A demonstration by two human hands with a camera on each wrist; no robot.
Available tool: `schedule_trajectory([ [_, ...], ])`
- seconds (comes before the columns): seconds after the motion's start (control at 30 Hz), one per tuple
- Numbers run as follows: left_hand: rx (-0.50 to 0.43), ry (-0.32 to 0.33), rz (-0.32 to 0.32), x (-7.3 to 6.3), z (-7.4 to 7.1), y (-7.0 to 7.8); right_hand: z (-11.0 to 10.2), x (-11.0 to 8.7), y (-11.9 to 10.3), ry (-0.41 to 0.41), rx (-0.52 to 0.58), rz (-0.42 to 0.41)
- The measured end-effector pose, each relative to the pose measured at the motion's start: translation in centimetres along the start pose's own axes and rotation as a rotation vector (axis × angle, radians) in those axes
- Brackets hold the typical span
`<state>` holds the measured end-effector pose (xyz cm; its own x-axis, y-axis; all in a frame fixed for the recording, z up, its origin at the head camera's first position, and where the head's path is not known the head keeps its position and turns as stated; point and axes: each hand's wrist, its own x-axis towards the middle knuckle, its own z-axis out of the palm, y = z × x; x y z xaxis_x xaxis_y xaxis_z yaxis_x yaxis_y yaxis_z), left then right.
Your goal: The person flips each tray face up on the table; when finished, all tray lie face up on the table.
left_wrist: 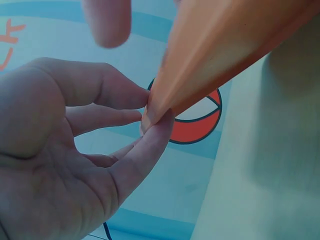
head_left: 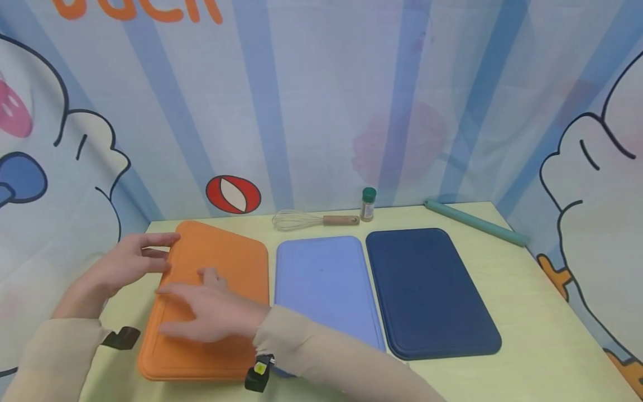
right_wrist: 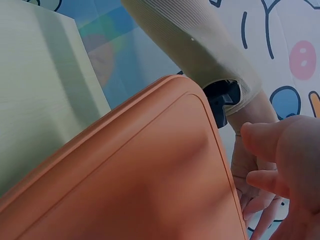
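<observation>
An orange cutting board [head_left: 226, 254] lies on the left of the table, its left side raised off the surface. My left hand [head_left: 125, 262] pinches its left edge; in the left wrist view the thumb and fingers [left_wrist: 107, 82] meet on the orange edge [left_wrist: 160, 105]. Over the board reaches my right hand [head_left: 213, 312], fingers spread and pointing left toward that edge. The right wrist view shows the right hand's fingers [right_wrist: 267, 140] beside the board's rim with nothing between them. Whether they touch the board I cannot tell.
A light blue board [head_left: 321, 273], partly under the right forearm, and a dark blue board [head_left: 432, 290] lie to the right. Behind them are a whisk [head_left: 316, 220], a green-capped spice jar [head_left: 368, 205] and a green rolling pin [head_left: 474, 222]. A printed curtain [head_left: 321, 111] hangs behind.
</observation>
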<state>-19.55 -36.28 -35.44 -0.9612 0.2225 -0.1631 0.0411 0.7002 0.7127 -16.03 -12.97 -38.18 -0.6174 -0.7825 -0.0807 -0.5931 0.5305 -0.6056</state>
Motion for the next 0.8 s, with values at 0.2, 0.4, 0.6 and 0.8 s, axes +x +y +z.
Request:
schedule_trajectory([
  [0.2, 0.019, -0.002, -0.017, 0.0, -0.3, 0.9, -0.2, 0.2, -0.6, -0.02, -0.057, 0.003],
  [0.4, 0.024, -0.002, -0.007, 0.0, -0.3, 1.7, -0.4, -0.1, -0.8, -0.012, -0.085, 0.008],
  [0.6, 0.015, -0.002, -0.008, 0.2, -0.2, 2.3, -0.6, -0.3, -1.1, 0.033, -0.099, 0.035],
  [0.8, -0.017, -0.005, -0.002, 0.2, -0.3, 2.9, -0.6, -0.4, -1.9, 0.049, -0.133, 0.079],
])
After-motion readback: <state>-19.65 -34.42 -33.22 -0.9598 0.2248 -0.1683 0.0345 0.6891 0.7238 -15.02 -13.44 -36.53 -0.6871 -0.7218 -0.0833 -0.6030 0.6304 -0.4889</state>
